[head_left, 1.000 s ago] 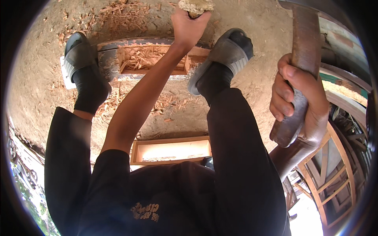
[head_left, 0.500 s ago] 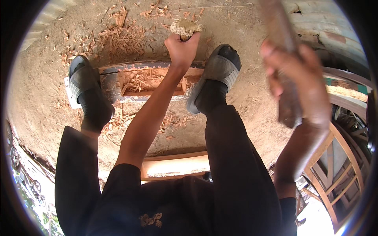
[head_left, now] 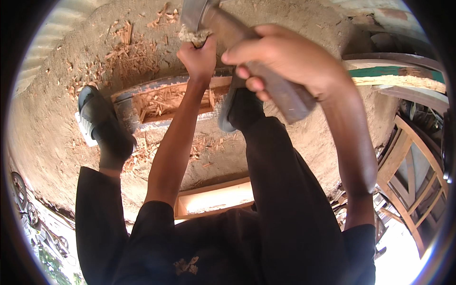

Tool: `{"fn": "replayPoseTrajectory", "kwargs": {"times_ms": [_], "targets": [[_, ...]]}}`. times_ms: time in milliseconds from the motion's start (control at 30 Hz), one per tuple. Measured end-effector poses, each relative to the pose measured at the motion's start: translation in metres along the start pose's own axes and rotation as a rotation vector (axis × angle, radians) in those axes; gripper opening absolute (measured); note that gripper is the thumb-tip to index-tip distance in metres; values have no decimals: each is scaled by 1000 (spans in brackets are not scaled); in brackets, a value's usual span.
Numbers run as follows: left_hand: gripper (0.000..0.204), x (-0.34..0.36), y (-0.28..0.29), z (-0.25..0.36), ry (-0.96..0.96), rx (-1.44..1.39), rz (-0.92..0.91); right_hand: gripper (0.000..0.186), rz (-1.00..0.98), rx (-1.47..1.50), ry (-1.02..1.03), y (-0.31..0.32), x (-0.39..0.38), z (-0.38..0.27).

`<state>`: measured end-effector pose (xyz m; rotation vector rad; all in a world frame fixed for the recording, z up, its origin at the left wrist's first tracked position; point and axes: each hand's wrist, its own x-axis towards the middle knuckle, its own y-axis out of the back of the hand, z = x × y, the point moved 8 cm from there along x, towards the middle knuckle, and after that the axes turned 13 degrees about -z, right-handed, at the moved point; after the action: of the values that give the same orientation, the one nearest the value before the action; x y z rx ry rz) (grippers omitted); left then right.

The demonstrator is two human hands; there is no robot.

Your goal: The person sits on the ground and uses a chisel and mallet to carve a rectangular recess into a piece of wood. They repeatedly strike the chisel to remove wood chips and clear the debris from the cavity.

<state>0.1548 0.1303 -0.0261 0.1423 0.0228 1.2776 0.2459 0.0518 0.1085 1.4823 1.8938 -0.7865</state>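
My left hand (head_left: pixel 198 61) is closed round an upright chisel (head_left: pixel 194 35); its pale handle end is frayed, and its blade is hidden below my fist. My right hand (head_left: pixel 289 61) grips the thick brown wooden handle of a hammer-like tool (head_left: pixel 289 99). Its grey metal head, partly cut off by the top edge, is right at the frayed end; I cannot tell whether they touch. Below my left forearm lies a dark-faced wooden beam (head_left: pixel 127 114) with a rectangular recess full of reddish wood chips (head_left: pixel 161 100). My sandalled feet are at either end of the beam.
Wood chips (head_left: pixel 128 61) litter the dirt ground. A pale wooden piece (head_left: pixel 218 197) lies close to my body. Curved boards (head_left: pixel 399 78), one partly green, and a wooden frame (head_left: pixel 408 190) are at the right. Corrugated metal sheet (head_left: pixel 57 42) borders the upper left.
My right hand has swung the hammer-like tool leftward, bringing its head to the chisel's end. The view has shifted slightly; my left hand keeps its grip.
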Motion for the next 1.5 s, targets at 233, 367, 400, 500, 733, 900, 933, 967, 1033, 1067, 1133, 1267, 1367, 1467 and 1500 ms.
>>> {"fn": "replayPoseTrajectory", "kwargs": {"times_ms": [233, 367, 400, 500, 733, 900, 933, 967, 1033, 1067, 1133, 1267, 1367, 1467, 1500], "targets": [[23, 1, -4, -15, 62, -73, -8, 16, 233, 274, 336, 23, -55, -89], [17, -3, -10, -8, 142, 98, -36, 20, 317, -246, 271, 35, -15, -30], [16, -4, 0, 0, 74, 13, 20, 20, 172, -239, 171, 24, -1, -14], [15, -7, 8, -44, 183, -41, 35, 22, -127, -175, -31, -4, 10, 3], [15, -1, -2, -15, 91, -19, 0, 18, 190, 122, 234, 19, -50, -82], [17, 0, -9, -11, 108, 20, 10, 23, 249, 97, 325, 35, -18, -53], [17, -3, -10, -7, 155, 55, -11, 25, 272, 47, 361, 40, -9, -38], [17, -3, 5, -8, 197, 129, -11, 25, 92, -90, 117, 26, 11, -11], [18, -1, 7, -11, 84, 53, 26, 24, -75, 4, -63, 4, 5, -6], [18, 0, 10, -17, 89, 100, 30, 25, -98, 68, -58, -2, 6, -5], [19, -5, 8, -12, 99, 105, 35, 27, -102, 251, -15, -5, -2, 0], [21, 2, 3, -21, 110, -2, 40, 22, 280, -71, 134, 33, -49, -47], [21, 0, 0, -25, 153, -29, 24, 13, 329, 231, 459, 37, -65, -103], [23, -1, 1, -16, 134, 30, 24, 14, 440, -34, 583, 68, -34, -82], [23, -2, 0, -19, 128, 36, 21, 18, 527, -234, 516, 75, -21, -65]]}}
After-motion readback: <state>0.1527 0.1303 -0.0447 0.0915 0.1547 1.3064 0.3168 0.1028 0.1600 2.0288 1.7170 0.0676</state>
